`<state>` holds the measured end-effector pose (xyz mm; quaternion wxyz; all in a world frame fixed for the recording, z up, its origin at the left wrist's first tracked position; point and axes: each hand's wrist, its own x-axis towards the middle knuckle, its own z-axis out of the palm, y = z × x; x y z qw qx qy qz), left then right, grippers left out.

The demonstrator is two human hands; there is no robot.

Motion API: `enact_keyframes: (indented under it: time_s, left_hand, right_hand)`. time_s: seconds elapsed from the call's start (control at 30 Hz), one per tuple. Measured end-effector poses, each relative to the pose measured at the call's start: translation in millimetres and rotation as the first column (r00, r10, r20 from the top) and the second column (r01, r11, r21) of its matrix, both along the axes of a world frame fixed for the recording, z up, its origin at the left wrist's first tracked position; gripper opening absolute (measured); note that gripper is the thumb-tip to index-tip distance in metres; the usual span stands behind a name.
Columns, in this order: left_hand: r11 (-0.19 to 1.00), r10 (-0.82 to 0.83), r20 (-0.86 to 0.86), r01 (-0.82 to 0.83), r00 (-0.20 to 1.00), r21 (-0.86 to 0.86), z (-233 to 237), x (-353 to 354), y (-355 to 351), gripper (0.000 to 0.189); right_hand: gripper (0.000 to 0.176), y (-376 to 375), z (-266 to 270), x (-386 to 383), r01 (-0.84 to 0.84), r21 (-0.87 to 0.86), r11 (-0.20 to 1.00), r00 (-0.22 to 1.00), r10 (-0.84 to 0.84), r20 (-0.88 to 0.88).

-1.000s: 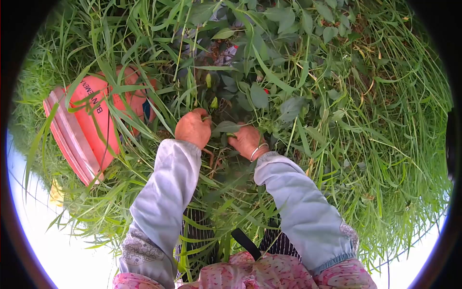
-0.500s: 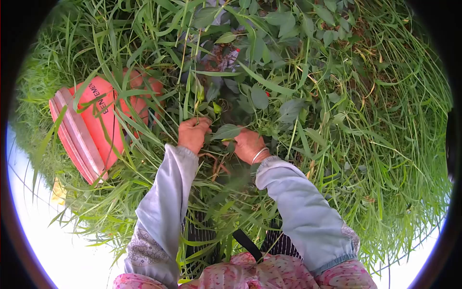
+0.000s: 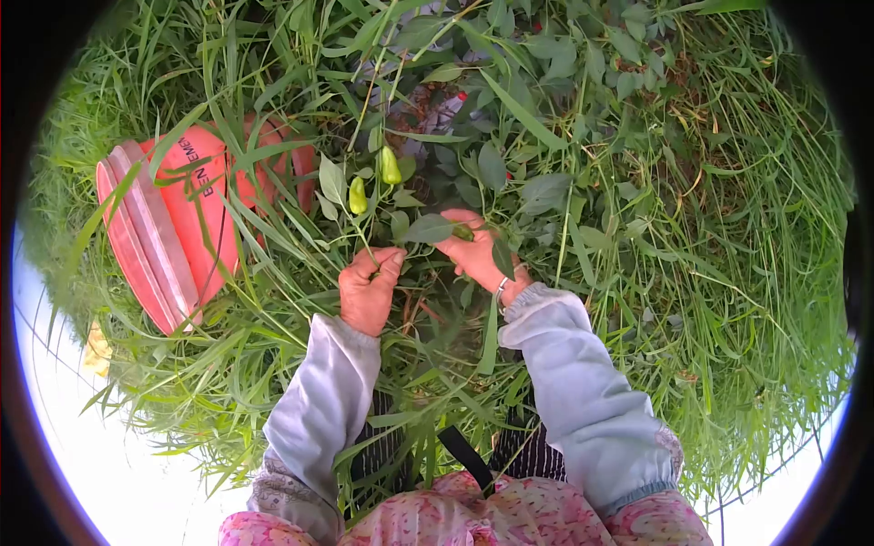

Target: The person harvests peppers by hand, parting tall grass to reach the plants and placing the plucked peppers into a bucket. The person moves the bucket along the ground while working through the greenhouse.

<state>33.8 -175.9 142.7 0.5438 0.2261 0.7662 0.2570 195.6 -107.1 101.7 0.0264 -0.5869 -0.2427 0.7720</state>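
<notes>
My left hand (image 3: 366, 296) is closed, with thumb and fingertips pinching a thin green stem of a pepper plant. Just above it hang two pale green peppers, one pepper (image 3: 358, 196) beside a leaf and another pepper (image 3: 391, 166) slightly higher. My right hand (image 3: 475, 253) is turned palm up with its fingers curled round a darker green pepper (image 3: 462, 233). A broad leaf (image 3: 428, 228) lies between the two hands and covers part of the right fingertips.
A red bucket (image 3: 196, 209) lies tilted in the tall grass at the left. Dense grass (image 3: 710, 273) stands on the right. Pepper foliage (image 3: 546, 193) with small red spots grows ahead. A yellow thing (image 3: 96, 350) shows at the far left.
My left hand has moved down a little, and the two pale peppers show more clearly. My right hand has turned palm up, bringing the green pepper in it into view.
</notes>
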Motion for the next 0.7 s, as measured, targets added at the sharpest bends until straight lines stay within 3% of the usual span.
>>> enact_keyframes:
  time_s: [0.03, 0.13, 0.17, 0.27, 0.3, 0.53, 0.63, 0.7]
  left_hand:
    - [0.999, -0.019, -0.006, 0.019, 1.0, 0.029, 0, 0, 0, 0.011]
    - [0.993, -0.075, -0.023, 0.077, 0.997, 0.093, 1, 1, -2, 0.011]
    - [0.99, -0.093, -0.026, 0.095, 0.995, 0.104, 1, 1, -3, 0.011]
    - [0.986, -0.118, -0.062, 0.125, 0.991, 0.112, 0, 1, -5, 0.011]
    - [0.985, -0.122, -0.076, 0.13, 0.99, 0.11, -1, 2, -5, 0.012]
    - [0.954, -0.281, -0.178, 0.295, 0.943, 0.056, 6, 6, -3, 0.013]
    - [0.975, -0.221, -0.177, 0.214, 0.959, -0.057, 4, -1, -8, 0.013]
    - [0.969, -0.243, -0.162, 0.231, 0.956, -0.09, 10, -3, -4, 0.015]
  right_hand:
    - [0.048, 4, -2, -3, -0.068, -0.002, 0.998, 0.996, 0.068, 0.049]
    - [0.061, 19, -10, -7, -0.354, -0.163, 0.921, 0.935, 0.348, -0.064]
    - [0.062, 21, -10, -7, -0.371, -0.175, 0.912, 0.928, 0.36, -0.094]
    - [0.061, 5, -18, -3, -0.128, -0.117, 0.985, 0.99, 0.119, -0.078]
    - [0.038, -2, -20, -1, -0.088, -0.098, 0.991, 0.994, 0.08, -0.076]
    - [0.033, 20, 58, 7, -0.178, -0.136, 0.975, 0.948, 0.133, -0.288]
    - [0.023, 39, 96, 5, -0.126, -0.154, 0.98, 0.925, 0.061, -0.374]
    - [0.024, 44, 113, -12, 0.02, -0.148, 0.989, 0.916, -0.078, -0.393]
